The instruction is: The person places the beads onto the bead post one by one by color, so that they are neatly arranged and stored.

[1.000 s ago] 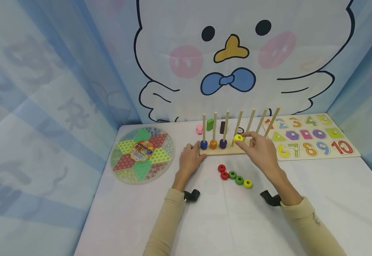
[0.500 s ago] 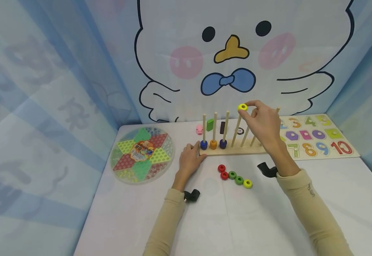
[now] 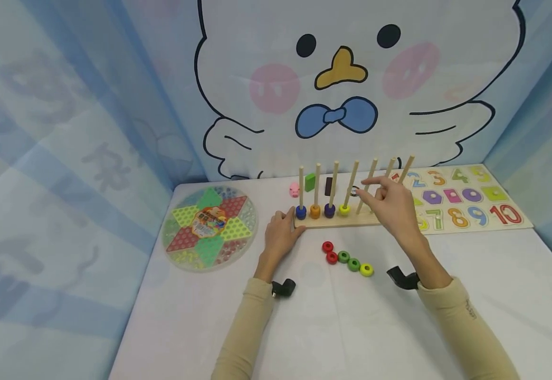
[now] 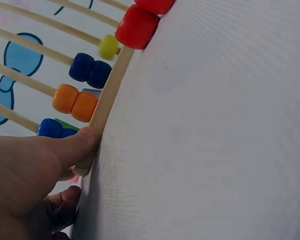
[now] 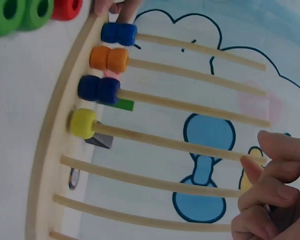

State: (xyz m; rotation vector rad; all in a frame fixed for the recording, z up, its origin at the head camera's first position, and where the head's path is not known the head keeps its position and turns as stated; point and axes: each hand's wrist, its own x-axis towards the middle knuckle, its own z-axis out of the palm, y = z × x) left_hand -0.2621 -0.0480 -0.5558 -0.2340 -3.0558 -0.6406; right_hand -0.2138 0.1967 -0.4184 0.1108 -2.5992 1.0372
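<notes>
Right wrist view: the right hand holds nothing, thumb and index finger parted near the upper ends of the pegs, other fingers curled. The left hand grips the left end of the peg rack, near the back edge of the table; a firm hold there seems wise. One yellow bead sits at its peg's foot; centring each hole over the tip before release should work best. Loose beads lie in front. At the back right corner, the number board shows numerals up to 10; toward the back left corner, the round game board's label is unreadably small.
</notes>
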